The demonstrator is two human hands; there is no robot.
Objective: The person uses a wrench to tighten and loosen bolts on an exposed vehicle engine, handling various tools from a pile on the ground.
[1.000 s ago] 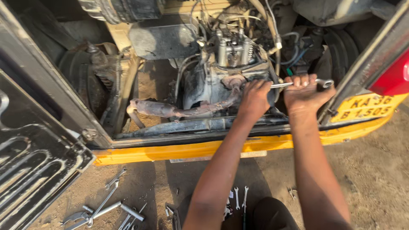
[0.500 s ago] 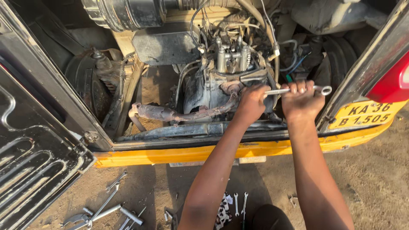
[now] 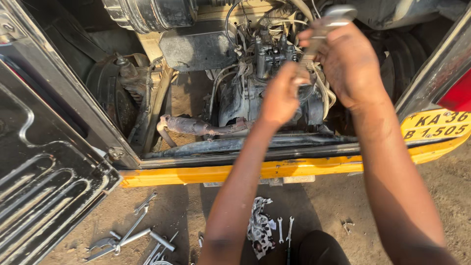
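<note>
Fingers (image 3: 314, 37) of the right hand (image 3: 351, 64) are wrapped around the shank of a steel spanner (image 3: 326, 24), and the left hand (image 3: 282, 95) is closed on its lower end. Half a second ago both hands held the tool nearly level, low at the right of the engine (image 3: 260, 93); now it has swung up and stands steeply tilted. Its long axis runs from the lower left up to the ring end at the upper right, blurred near the top edge. Hoses and cables (image 3: 321, 95) crowd behind the hands, and the rusty exhaust pipe (image 3: 196, 126) lies lower left. Below the yellow bumper (image 3: 196, 174), loose wrenches (image 3: 122, 238) and a rag (image 3: 260, 228) lie on the dirt ground (image 3: 333, 206).
</note>
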